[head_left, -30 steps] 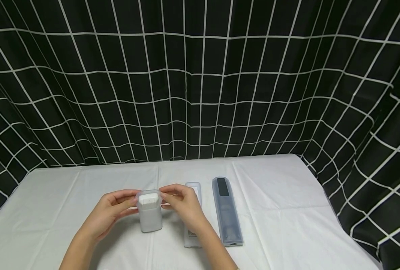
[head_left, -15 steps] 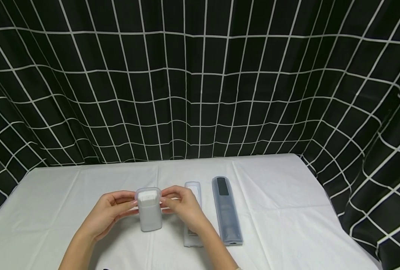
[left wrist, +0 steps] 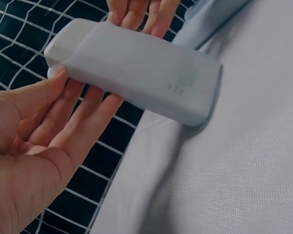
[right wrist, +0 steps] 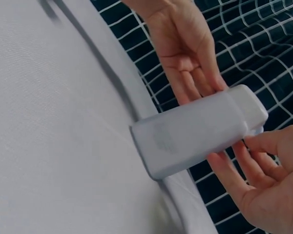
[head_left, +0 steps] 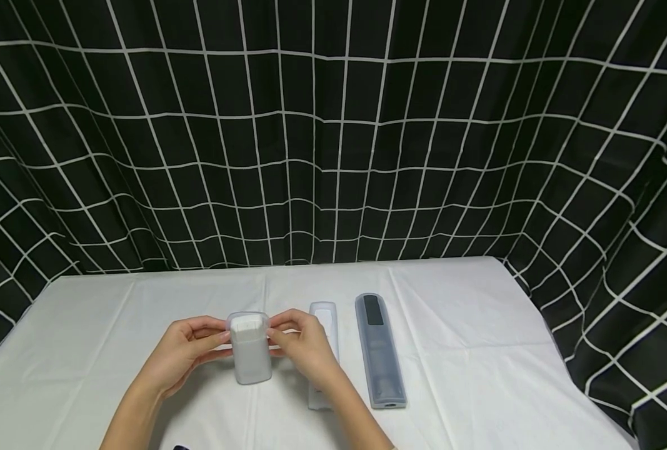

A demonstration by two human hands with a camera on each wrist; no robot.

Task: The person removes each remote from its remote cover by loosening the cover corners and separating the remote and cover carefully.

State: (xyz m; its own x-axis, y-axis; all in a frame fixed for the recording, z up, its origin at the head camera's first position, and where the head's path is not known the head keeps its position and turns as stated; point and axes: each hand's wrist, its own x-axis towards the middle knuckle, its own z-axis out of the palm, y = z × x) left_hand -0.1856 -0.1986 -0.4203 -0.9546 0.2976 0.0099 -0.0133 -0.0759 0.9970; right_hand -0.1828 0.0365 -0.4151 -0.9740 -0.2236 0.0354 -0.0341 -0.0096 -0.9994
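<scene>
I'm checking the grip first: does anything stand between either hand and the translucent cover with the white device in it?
Nothing visible does: the left hand and right hand touch the translucent cover directly, from opposite sides. The blue-grey case lies apart, to the right.

A white-gridded black curtain (head_left: 336, 144) hangs behind the white cloth (head_left: 479, 331). On the cloth, a white remote (head_left: 326, 317) lies beside a longer blue-grey case (head_left: 382, 359), apart from it.

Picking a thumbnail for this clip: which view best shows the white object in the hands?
Left wrist: the white object appears largest there, with small marks on its face. The right wrist view shows it smaller, with marks blurred; the head view shows it smallest.
</scene>
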